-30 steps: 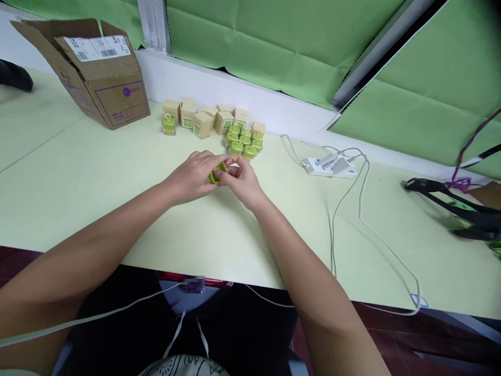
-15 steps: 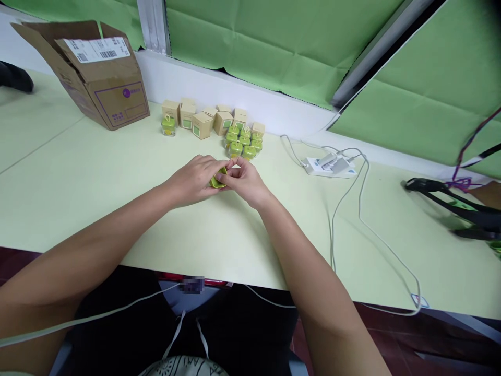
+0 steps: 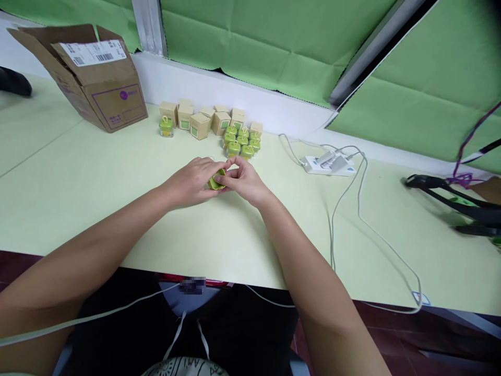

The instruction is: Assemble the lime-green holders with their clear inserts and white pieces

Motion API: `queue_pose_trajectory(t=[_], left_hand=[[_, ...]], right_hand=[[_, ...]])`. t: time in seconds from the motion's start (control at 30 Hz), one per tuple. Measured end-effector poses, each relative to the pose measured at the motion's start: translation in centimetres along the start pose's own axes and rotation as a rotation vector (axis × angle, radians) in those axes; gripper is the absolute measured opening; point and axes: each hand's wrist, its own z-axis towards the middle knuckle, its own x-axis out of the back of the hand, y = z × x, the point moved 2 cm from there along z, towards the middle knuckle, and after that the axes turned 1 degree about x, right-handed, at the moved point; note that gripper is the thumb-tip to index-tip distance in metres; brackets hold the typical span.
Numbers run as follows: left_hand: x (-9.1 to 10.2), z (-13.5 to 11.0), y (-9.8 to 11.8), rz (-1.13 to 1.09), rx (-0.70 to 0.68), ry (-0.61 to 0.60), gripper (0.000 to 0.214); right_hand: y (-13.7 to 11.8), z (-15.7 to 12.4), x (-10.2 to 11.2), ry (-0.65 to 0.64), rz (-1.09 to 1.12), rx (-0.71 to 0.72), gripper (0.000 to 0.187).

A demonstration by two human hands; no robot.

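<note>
Both of my hands meet over the table around a small green-lidded jar (image 3: 213, 184). My left hand (image 3: 194, 180) is closed about its left side. From the right, my right hand (image 3: 246, 183) has its thumb pressed on the green lid and its fingers curled; the jar's lower part is hidden by the hands. Just beyond them stands a cluster of several similar green-lidded jars (image 3: 242, 141) with cord loops on top. One more such jar (image 3: 166, 127) stands apart to the left, in front of the small cardboard boxes (image 3: 200, 126).
A large open carton (image 3: 113, 99) stands at the back left. On the right lies a white power strip (image 3: 329, 165), its cable (image 3: 360, 214) looping toward the table's front edge. A black object (image 3: 450, 201) rests at the far right. Green blinds (image 3: 250, 47) hang behind the table.
The view has shifted very slightly. The jar appears tilted a little more in my hands, with more of its green lid showing; both hands keep their hold.
</note>
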Motion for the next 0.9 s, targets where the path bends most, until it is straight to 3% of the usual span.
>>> queue_pose_trajectory(t=[0.33,0.7,0.9], left_hand=[[-0.2,-0.12,-0.11,-0.001,-0.005,0.025,0.051],[-0.27,-0.15,-0.26,0.021,-0.036,0.013,0.051],[0.04,-0.03,0.0,-0.035,-0.013,0.051,0.041]], right_hand=[[0.26,0.09,-0.28,0.055,0.002,0.029,0.058],[0.3,0.01,0.02,0.008,0.009,-0.014,0.061],[0.09,0.1,-0.09,0.048,0.0,0.007,0.064]])
